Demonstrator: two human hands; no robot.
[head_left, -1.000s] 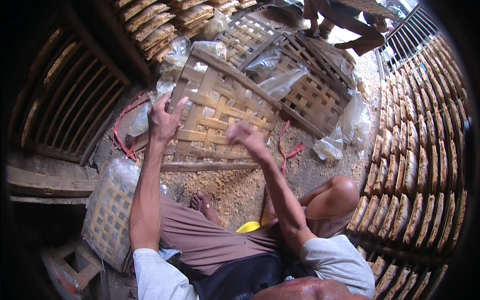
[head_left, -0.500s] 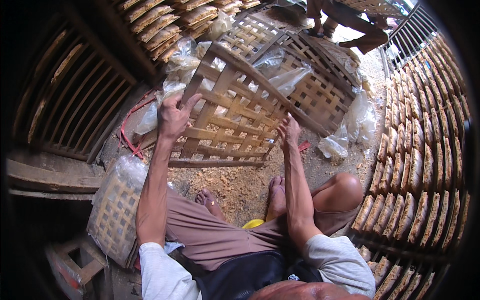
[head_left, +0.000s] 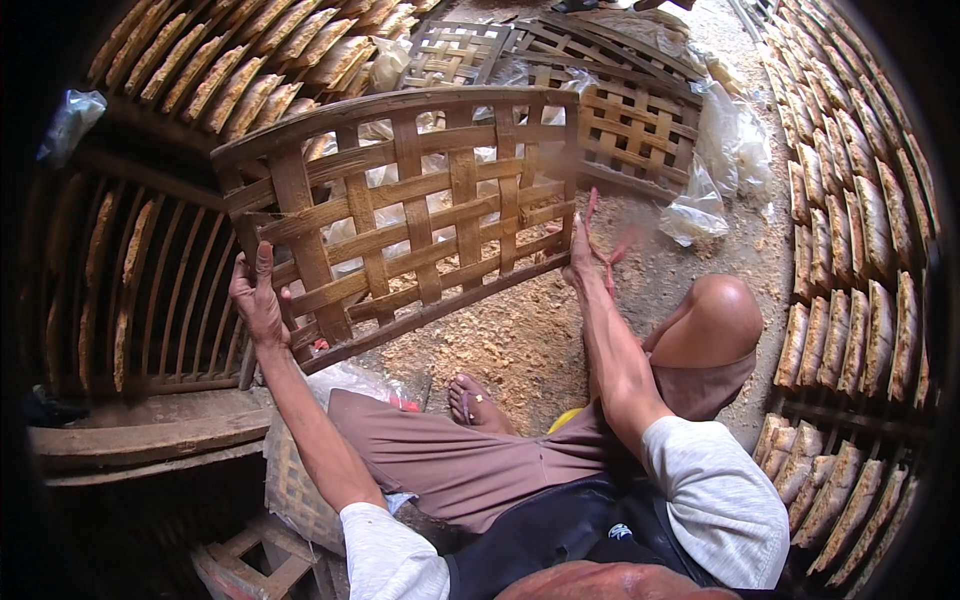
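Observation:
A framed tray of woven bamboo strips (head_left: 400,104) is held up in front of me, tilted, with its left end nearer. My left hand (head_left: 262,305) is closed around the left end of its frame, thumb over the near face. At the tray's lower right corner, my right hand (head_left: 579,255) grips the frame edge; some of its fingers are hidden behind it. Beside that hand a red strip (head_left: 608,262) dangles, blurred. Through the tray's gaps, clear plastic and crumbs on the floor show.
More woven trays (head_left: 640,125) lie beyond, with crumpled plastic bags (head_left: 697,210) on them and beside them. Racks of crusty slabs (head_left: 865,335) line the right side; others (head_left: 240,85) stand at far left. A low wooden stool (head_left: 262,560) and plastic-covered woven trays (head_left: 300,490) are at my left.
Both hands have turned the tray broadside; its left end has swung left and nearer. My left hand has moved left and down its end. The view has shifted, and the person beyond is mostly out of view.

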